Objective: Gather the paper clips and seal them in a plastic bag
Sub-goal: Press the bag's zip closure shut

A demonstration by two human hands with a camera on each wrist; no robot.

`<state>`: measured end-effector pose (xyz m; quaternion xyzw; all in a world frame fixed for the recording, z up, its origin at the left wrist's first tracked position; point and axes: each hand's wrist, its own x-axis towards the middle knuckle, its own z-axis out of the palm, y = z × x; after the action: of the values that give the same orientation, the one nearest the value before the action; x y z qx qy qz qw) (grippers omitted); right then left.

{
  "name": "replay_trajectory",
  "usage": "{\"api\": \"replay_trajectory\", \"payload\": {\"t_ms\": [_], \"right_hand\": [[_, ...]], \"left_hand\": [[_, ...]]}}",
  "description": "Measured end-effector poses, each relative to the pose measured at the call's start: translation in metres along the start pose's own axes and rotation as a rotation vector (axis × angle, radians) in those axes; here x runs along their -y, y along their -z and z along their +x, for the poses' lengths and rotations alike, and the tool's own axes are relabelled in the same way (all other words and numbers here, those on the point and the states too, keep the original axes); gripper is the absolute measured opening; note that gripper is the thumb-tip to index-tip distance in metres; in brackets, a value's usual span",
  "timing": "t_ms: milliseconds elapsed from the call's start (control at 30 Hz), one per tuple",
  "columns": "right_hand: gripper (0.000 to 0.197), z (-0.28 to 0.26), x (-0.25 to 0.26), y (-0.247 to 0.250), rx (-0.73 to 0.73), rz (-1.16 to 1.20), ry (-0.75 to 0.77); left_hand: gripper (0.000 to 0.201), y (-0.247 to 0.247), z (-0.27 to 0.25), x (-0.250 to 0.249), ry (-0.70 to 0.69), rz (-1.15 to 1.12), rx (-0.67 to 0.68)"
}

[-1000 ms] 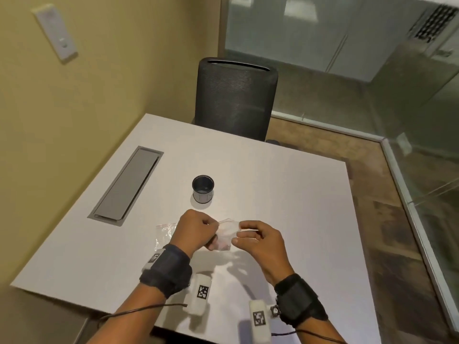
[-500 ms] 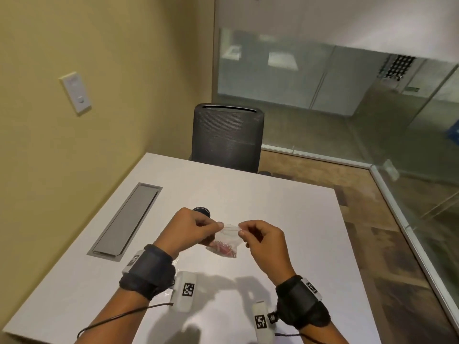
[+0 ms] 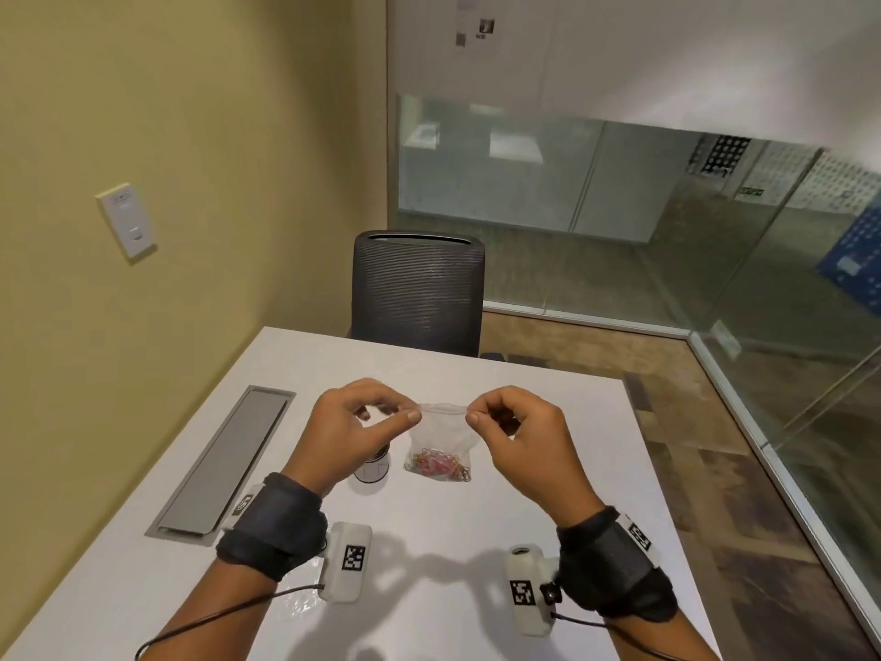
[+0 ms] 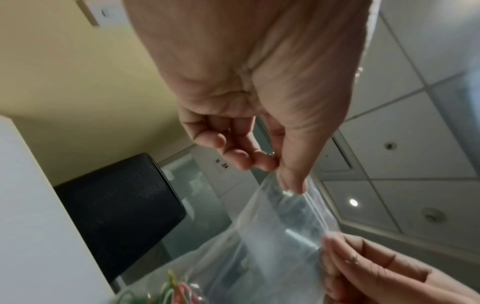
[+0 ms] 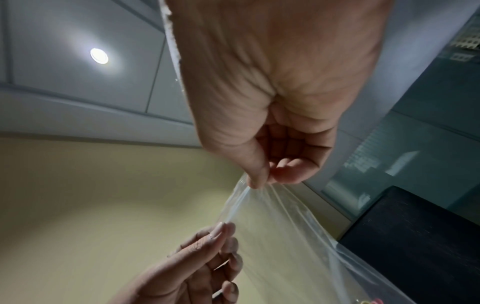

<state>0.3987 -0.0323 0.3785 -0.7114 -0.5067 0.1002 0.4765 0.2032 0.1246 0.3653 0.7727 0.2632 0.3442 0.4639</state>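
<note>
— Both hands are up over the white worktop [image 3: 476, 541], centre of the head view. The left hand [image 3: 350, 429] pinches one top corner of the small clear plastic zip bag [image 3: 441, 434], the right hand [image 3: 517, 434] pinches the other, thumb against forefinger each side, other fingers curled in.

— And the coloured paper clips [image 3: 438, 466]?

— Heaped in the bottom of the bag, which hangs between the hands, clear of the worktop I think. The gathering looks done; sealing is the step in hand.

— How would you do it well?

— Keep the top strip taut and level, then run one pinch along it toward the other hand, pressing the two tracks together all the way. Keep the bag upright so the clips stay low and out of the closure.

— Is it sealed already?

— I can't tell. In the left wrist view the film [image 4: 283, 232] is glare and blur, and the right wrist view shows the strip [image 5: 235, 207] edge-on only.

— Anything else hard to see?

— A small dark round metal cup [image 3: 374, 469] stands half hidden behind the left wrist; its inside is out of sight. Some crinkled clear plastic [image 3: 298, 605] lies low in the frame by the left wrist camera; what it is, I can't make out.
</note>
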Motion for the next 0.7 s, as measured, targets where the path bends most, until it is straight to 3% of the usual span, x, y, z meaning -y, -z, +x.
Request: {"api": "replay_trajectory", "payload": {"t_ms": [200, 300, 700], "right_hand": [[0.003, 0.013, 0.018, 0.019, -0.029, 0.049, 0.137], [0.006, 0.017, 0.025, 0.024, -0.049, 0.07, 0.183], [0.011, 0.031, 0.037, 0.034, -0.119, 0.129, 0.302]], "left_hand": [[0.007, -0.004, 0.009, -0.02, -0.031, -0.304, -0.043], [0.01, -0.007, 0.013, -0.028, -0.04, -0.343, -0.101], [0.009, -0.008, 0.025, -0.047, -0.134, -0.417, -0.106]]}}
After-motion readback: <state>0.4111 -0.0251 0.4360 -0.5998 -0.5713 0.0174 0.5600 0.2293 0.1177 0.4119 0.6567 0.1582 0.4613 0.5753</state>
